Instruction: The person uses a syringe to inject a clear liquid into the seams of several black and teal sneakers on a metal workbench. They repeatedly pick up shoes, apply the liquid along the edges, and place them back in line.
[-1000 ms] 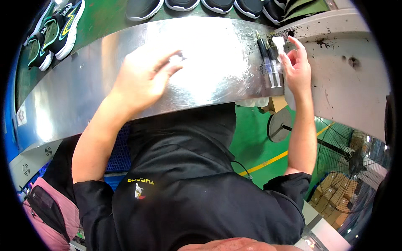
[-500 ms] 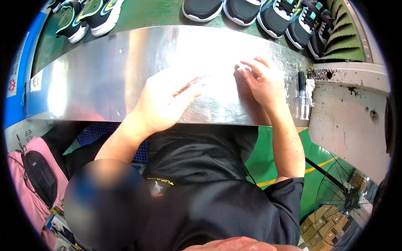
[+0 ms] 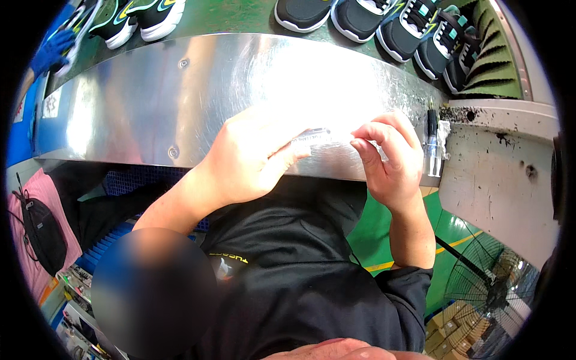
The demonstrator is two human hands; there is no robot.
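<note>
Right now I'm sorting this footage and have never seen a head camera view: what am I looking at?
One wide fisheye camera worn on a person's head looks down, so straight edges bend. The left hand and right hand meet over a shiny metal bench. Between the fingertips they pinch a small clear strip, perhaps a label or tape; it is too small to tell. A pen-like tool stands at the bench's right end. Beyond the bench, sports shoes sit in a row on a green belt. A floor fan stands lower right.
</note>
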